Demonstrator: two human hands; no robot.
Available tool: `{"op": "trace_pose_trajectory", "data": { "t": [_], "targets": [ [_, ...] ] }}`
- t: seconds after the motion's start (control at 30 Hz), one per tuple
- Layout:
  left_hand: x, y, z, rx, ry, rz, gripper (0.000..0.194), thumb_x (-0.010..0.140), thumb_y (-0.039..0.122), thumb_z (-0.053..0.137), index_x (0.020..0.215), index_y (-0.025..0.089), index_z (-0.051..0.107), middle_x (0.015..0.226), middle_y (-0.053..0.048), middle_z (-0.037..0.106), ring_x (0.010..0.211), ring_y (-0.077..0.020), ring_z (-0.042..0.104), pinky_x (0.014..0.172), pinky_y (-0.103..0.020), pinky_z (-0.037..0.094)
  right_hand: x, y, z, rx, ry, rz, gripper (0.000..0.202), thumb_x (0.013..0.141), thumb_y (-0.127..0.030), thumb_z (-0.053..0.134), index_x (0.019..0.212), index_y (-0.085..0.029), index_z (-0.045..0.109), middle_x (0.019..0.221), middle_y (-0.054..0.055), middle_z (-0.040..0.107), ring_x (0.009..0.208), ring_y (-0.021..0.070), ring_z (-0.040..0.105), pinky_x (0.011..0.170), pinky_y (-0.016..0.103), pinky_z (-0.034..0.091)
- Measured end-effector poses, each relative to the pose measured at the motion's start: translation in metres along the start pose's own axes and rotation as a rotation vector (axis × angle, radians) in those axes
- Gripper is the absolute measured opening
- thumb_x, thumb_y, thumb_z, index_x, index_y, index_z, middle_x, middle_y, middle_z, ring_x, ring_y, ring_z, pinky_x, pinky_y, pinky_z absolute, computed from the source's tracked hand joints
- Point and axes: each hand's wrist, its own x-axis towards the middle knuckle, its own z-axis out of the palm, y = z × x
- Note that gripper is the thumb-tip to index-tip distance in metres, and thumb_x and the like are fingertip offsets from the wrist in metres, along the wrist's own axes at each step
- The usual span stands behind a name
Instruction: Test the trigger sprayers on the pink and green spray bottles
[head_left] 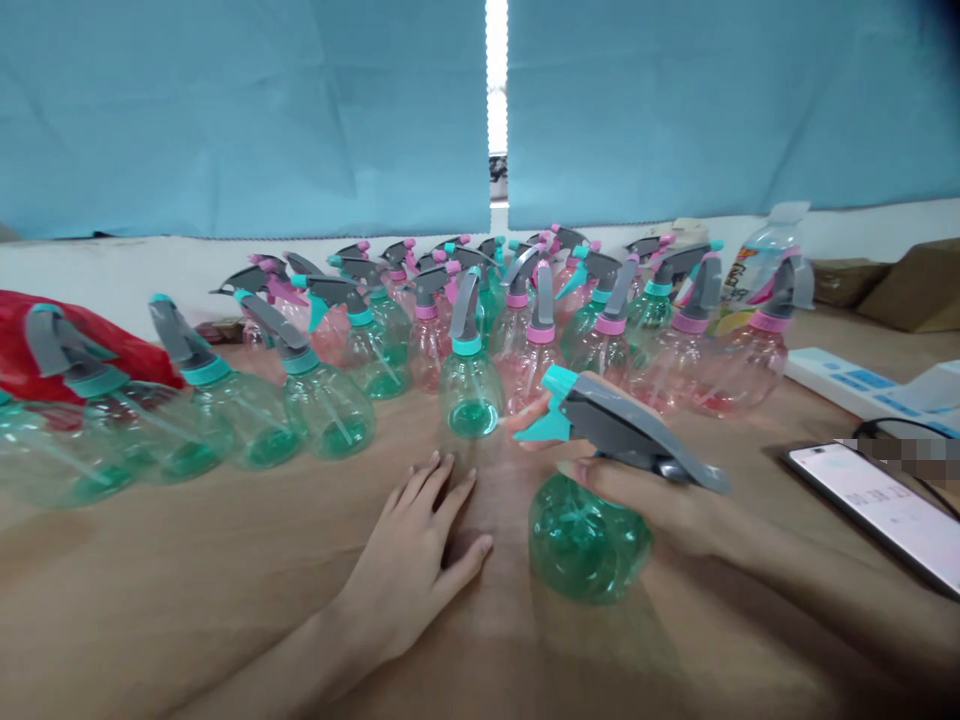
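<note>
My right hand [637,495] is wrapped round the neck of a green spray bottle [589,545], just below its grey trigger head with a turquoise nozzle. The bottle is tilted, its nozzle pointing left; whether its base touches the table cannot be made out. Flat on the wooden table [247,600] lies my left hand [412,545], fingers spread and holding nothing. Just beyond it stands another green spray bottle [471,395] with a little liquid inside. Several green spray bottles [326,410] line the left side, and pink spray bottles [540,350] crowd the middle and right.
A red plastic bag [142,350] sits behind the left bottles. At the right lie a phone [885,510] and a white power strip [847,380]. Behind them are a clear drink bottle [765,260] and a cardboard box [919,285]. Blue curtains [247,110] hang at the back.
</note>
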Motion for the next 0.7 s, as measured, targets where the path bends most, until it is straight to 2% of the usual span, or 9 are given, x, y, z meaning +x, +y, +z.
{"op": "trace_pose_trajectory", "data": {
  "t": [0.07,0.13,0.23,0.33,0.7],
  "targets": [
    [0.0,0.0,0.0,-0.001,-0.006,-0.003,0.056,0.095,0.05,0.042,0.138,0.014,0.044,0.146,-0.019,0.037,0.134,-0.0362,0.032,0.102,-0.056,0.035,0.002,0.001,0.001,0.082,-0.037,-0.021,0.036,0.073,-0.015,0.047,0.101,-0.028,0.065,0.072,-0.002,0.064,0.069,0.0145,0.062,0.072,0.028,0.053],
    [0.0,0.0,-0.001,-0.001,-0.002,-0.001,0.057,0.095,0.05,0.042,0.138,0.014,0.044,0.146,-0.019,0.038,0.135,-0.0356,0.032,0.102,-0.056,0.034,0.003,0.002,0.001,0.133,-0.043,-0.004,0.039,0.073,-0.014,0.048,0.105,-0.029,0.064,0.082,-0.002,0.066,0.075,0.0141,0.063,0.07,0.026,0.053],
    [0.0,0.0,-0.001,0.002,0.007,0.003,0.056,0.094,0.05,0.043,0.138,0.014,0.045,0.146,-0.019,0.038,0.134,-0.0358,0.032,0.102,-0.056,0.035,0.002,0.002,0.0,0.126,-0.031,0.017,0.031,0.072,-0.013,0.051,0.094,-0.029,0.067,0.075,-0.002,0.066,0.076,0.0154,0.064,0.064,0.025,0.052],
    [0.0,0.0,-0.001,0.004,0.0,-0.001,0.056,0.095,0.05,0.043,0.137,0.013,0.046,0.146,-0.02,0.037,0.134,-0.0364,0.032,0.102,-0.057,0.035,0.0,0.004,-0.001,0.096,-0.039,0.026,0.02,0.075,-0.016,0.051,0.076,-0.027,0.068,0.063,-0.002,0.063,0.067,0.0156,0.063,0.061,0.027,0.052],
    [0.002,0.002,-0.003,0.006,-0.023,-0.008,0.057,0.095,0.05,0.042,0.138,0.013,0.045,0.146,-0.019,0.037,0.135,-0.0355,0.031,0.103,-0.056,0.034,-0.004,0.011,0.0,0.012,0.016,0.1,0.014,0.077,-0.024,0.055,0.073,-0.025,0.069,0.072,0.002,0.067,0.063,0.0178,0.063,0.058,0.031,0.053]
  ]
}}
